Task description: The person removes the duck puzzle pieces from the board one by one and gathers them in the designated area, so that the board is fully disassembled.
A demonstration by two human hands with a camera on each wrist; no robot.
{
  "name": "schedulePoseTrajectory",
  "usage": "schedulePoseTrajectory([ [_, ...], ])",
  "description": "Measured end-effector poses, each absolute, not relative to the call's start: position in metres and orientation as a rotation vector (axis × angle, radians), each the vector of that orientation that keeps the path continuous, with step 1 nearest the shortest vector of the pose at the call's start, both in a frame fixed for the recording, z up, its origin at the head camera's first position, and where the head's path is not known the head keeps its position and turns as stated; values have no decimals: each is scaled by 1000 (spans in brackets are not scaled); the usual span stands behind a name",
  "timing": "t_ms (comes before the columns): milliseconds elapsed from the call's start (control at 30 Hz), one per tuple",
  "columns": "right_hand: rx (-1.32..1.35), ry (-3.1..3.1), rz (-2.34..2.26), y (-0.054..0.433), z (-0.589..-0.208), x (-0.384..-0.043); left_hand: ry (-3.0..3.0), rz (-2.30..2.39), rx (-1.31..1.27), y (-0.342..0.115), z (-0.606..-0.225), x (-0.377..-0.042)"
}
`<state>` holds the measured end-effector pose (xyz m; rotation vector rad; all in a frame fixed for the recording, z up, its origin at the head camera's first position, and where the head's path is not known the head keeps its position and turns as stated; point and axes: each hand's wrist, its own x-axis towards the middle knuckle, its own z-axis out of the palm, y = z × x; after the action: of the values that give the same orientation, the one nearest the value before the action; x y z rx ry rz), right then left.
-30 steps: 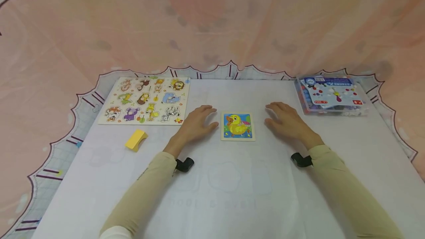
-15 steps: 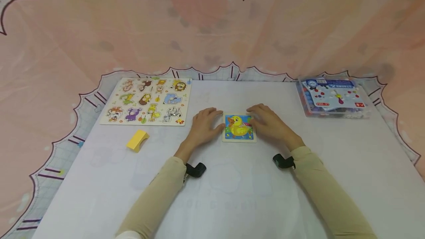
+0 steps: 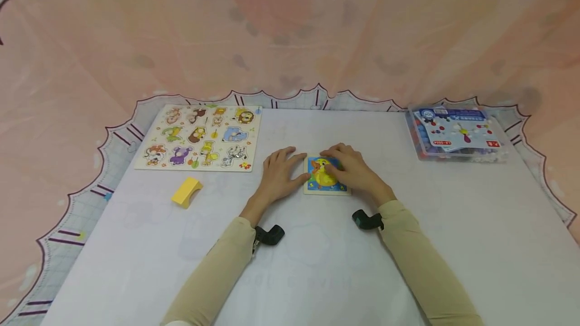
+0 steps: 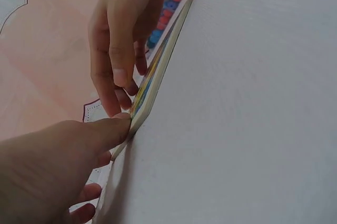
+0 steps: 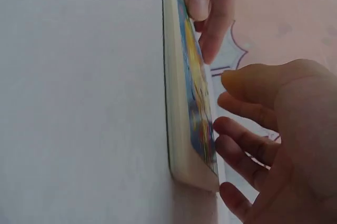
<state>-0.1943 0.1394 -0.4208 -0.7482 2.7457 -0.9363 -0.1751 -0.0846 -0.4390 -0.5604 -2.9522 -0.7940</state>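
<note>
A small square duck puzzle [image 3: 321, 179] with a pale wooden frame lies flat on the white table. My left hand [image 3: 278, 172] is at its left edge, and in the left wrist view the thumb [image 4: 113, 129] touches the frame near a corner. From the right, my right hand [image 3: 358, 170] reaches over the picture with bent, spread fingers and covers part of the duck. In the right wrist view those fingers [image 5: 245, 155] are spread close above the puzzle's face, with nothing between them and the thumb.
At the back left lies an animal puzzle board [image 3: 199, 137]. A yellow arched block [image 3: 187, 192] sits in front of it. A clear plastic box [image 3: 457, 135] with a printed card and coloured pieces stands back right. A patterned pink cloth [image 3: 290, 39] hangs behind the table.
My right hand has moved left from beside the duck puzzle to over it. My left hand has come slightly right to its left edge. The puzzle lies in the same place.
</note>
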Motion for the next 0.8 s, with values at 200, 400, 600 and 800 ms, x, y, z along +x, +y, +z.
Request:
schedulePoseTrajectory([
  [200, -757, 2804, -837, 132, -422, -194, -2952, -804, -550, -86, -440, -175],
  [400, -741, 2841, -824, 130, -426, -193, -2951, -818, -552, -85, -440, -175],
  [600, -720, 2828, -876, 128, -428, -195, -2935, -816, -547, -83, -439, -175],
  [800, -687, 2796, -937, 121, -427, -198, -2925, -819, -539, -83, -439, -175],
])
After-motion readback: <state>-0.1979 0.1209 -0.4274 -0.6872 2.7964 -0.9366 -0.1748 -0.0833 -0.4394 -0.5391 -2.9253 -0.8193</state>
